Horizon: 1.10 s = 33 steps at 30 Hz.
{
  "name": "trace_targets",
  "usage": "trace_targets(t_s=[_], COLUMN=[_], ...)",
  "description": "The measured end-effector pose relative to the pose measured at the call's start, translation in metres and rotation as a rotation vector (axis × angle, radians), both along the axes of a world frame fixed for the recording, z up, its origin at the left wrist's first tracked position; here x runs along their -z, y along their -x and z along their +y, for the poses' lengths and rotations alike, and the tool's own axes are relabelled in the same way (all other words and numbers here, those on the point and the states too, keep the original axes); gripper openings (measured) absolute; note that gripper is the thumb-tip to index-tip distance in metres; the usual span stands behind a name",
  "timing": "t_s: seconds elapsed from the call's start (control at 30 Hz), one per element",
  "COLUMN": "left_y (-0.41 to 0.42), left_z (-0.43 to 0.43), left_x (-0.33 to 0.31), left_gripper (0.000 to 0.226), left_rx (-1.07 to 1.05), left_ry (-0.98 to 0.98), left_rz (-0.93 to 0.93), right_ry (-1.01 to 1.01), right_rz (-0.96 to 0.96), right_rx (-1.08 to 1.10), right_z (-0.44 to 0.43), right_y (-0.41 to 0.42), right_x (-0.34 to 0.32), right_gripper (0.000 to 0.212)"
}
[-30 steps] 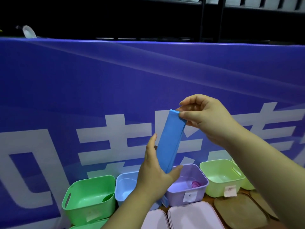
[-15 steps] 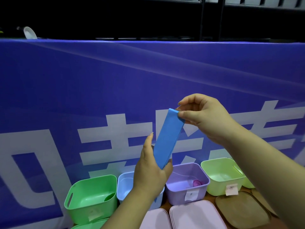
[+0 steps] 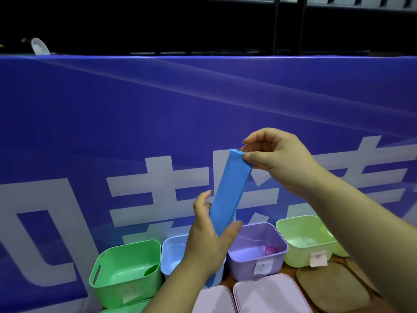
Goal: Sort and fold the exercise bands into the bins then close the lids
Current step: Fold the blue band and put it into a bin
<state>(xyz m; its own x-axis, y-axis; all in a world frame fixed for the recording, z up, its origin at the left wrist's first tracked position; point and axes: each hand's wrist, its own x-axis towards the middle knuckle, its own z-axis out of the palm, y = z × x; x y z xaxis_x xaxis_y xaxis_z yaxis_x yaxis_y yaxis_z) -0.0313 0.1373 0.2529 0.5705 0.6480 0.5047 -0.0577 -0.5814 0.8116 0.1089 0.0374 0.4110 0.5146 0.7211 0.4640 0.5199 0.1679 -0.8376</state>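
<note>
A blue exercise band [image 3: 230,190] is held up, stretched at a slant above the bins. My right hand [image 3: 277,159] pinches its top end between thumb and fingers. My left hand [image 3: 209,236] grips its lower part, and a short tail of band hangs out below the wrist. Below stand a green bin [image 3: 126,267], a light blue bin [image 3: 171,256], a purple bin [image 3: 259,260] with a pink band [image 3: 270,249] inside, and a lime bin [image 3: 302,242]. All the bins are open.
Two pink lids [image 3: 268,294] and a brown lid [image 3: 331,288] lie flat in front of the bins. A green lid [image 3: 126,308] shows at the bottom edge. A blue banner with white characters [image 3: 112,132] stands right behind the bins.
My left hand has slid a little up and left along the band. My right hand stays at the top end, barely moved.
</note>
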Motion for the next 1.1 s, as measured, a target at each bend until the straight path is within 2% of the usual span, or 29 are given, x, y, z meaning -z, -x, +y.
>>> trace_targets(t_s=[0.07,0.1,0.2,0.33,0.5,0.87,1.1], left_y=[0.002,0.003,0.006,0.013,0.013,-0.002,-0.005], left_z=[-0.001,0.000,0.000,0.002,0.005,-0.001,-0.007], left_x=[0.002,0.003,0.002,-0.002,-0.007,-0.033,-0.045], left_gripper=[0.049,0.047,0.055,0.076,0.070,0.058,0.057], left_rx=[0.034,0.029,0.022,0.081,0.134,0.195,0.223], left_ry=[0.009,0.011,0.016,0.040,0.151,0.275,0.282], left_rz=[-0.063,-0.082,-0.070,0.071,0.157,-0.040,-0.044], right_ry=[-0.003,-0.005,-0.010,-0.010,0.022,0.114,0.095], right_rz=[0.006,0.012,0.033,0.029,0.013,-0.084,-0.101], right_rx=[-0.001,-0.003,-0.013,-0.051,-0.149,-0.209,-0.212], right_z=[-0.001,-0.002,-0.003,-0.005,-0.007,-0.014,-0.018], right_y=[-0.001,-0.002,-0.005,-0.006,-0.003,0.000,-0.003], right_x=[0.000,0.000,0.002,0.005,0.012,0.021,0.020], right_gripper=[0.019,0.019,0.019,0.020,0.021,0.019,0.019])
